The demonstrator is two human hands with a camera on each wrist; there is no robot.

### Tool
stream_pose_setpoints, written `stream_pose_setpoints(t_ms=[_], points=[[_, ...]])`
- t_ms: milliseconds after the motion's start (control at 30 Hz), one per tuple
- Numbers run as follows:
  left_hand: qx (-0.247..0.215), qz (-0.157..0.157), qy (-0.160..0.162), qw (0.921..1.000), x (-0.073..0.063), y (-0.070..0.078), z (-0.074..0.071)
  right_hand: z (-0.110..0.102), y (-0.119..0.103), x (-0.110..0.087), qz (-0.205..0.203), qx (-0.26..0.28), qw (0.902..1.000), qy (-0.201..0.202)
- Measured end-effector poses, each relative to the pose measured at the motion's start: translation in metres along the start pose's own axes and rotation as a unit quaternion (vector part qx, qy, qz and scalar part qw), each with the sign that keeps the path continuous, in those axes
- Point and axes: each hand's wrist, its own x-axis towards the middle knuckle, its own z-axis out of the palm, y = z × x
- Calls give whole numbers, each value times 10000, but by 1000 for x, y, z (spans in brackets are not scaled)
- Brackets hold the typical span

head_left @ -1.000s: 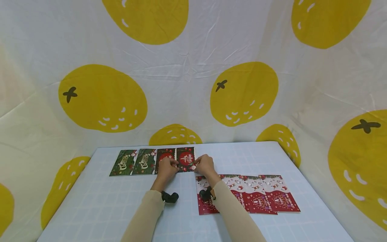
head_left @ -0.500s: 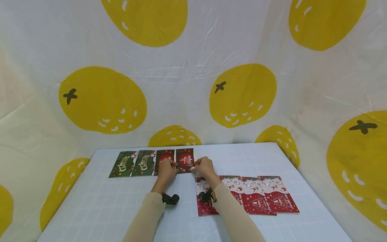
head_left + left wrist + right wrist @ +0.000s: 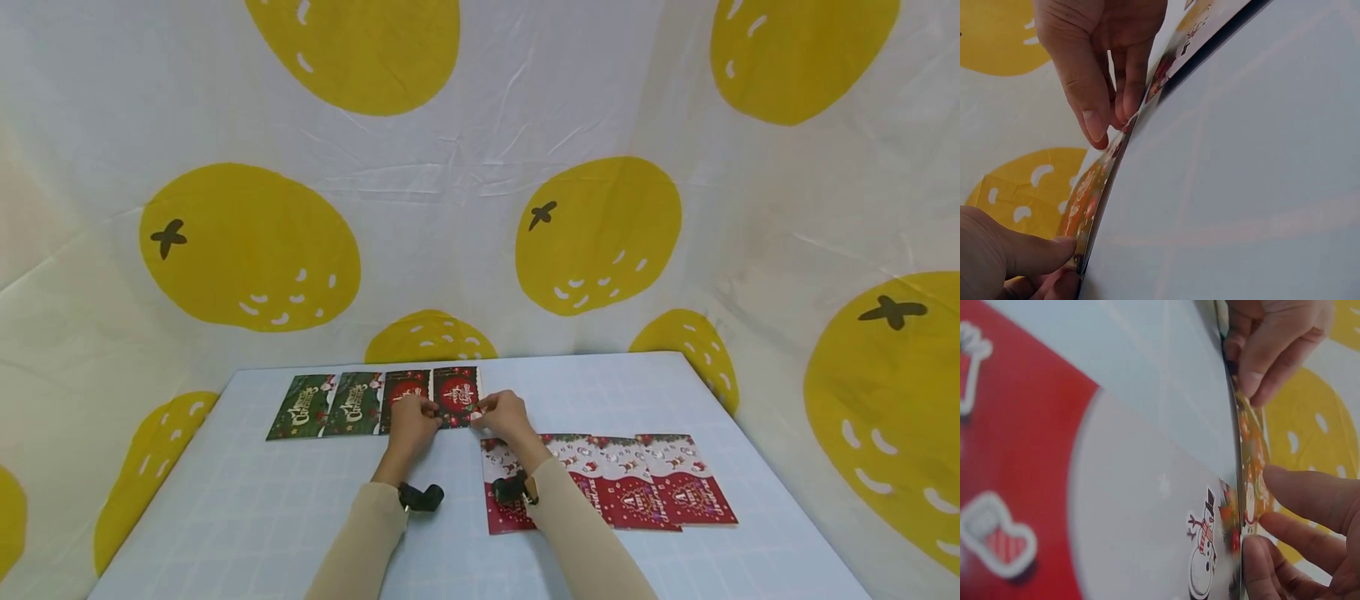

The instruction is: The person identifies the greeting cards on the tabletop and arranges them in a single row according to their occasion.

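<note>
A dark red Christmas card (image 3: 456, 392) lies at the right end of a row along the table's far side. My left hand (image 3: 414, 425) pinches its near left corner, also partly covering the neighbouring dark red card (image 3: 405, 385). On its right edge, my right hand (image 3: 507, 417) pinches the card between thumb and fingers. In the right wrist view, the right hand (image 3: 1310, 531) has fingers on both sides of the card's edge (image 3: 1254, 456). The left wrist view shows the left hand (image 3: 1104, 56) with fingertips at the same card (image 3: 1088, 200).
Two green Christmas cards (image 3: 302, 407) (image 3: 356, 405) fill the row's left end. Several overlapping red-and-white Christmas cards (image 3: 693, 479) lie at front right, partly under my right forearm. A fruit-patterned cloth (image 3: 450, 233) hangs behind the table (image 3: 247, 500).
The head view has shifted slightly. Both hands stay at the same dark red card, with only slight finger movement; the other cards keep their places.
</note>
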Motion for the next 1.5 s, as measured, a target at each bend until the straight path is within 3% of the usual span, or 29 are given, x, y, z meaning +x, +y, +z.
stream_pose_setpoints(t_ms=[200, 467, 767, 1133, 1500], points=[[-201, 389, 238, 9988, -5, -3, 3, -4, 6, -4, -146, 227, 9996, -9], [-409, 516, 329, 9973, -13, 0, 5, -12, 14, -11, -355, 679, 9971, 39], [-662, 484, 82, 9966, -26, 13, 11, -30, 20, -19, -580, 824, 9948, 134], [-967, 751, -367, 9918, -39, 26, 25, -51, 38, -30, -719, 1006, 9920, 242], [-838, 469, -507, 9941, -49, 32, 38, -71, 57, -39, -545, 997, 9933, 205]])
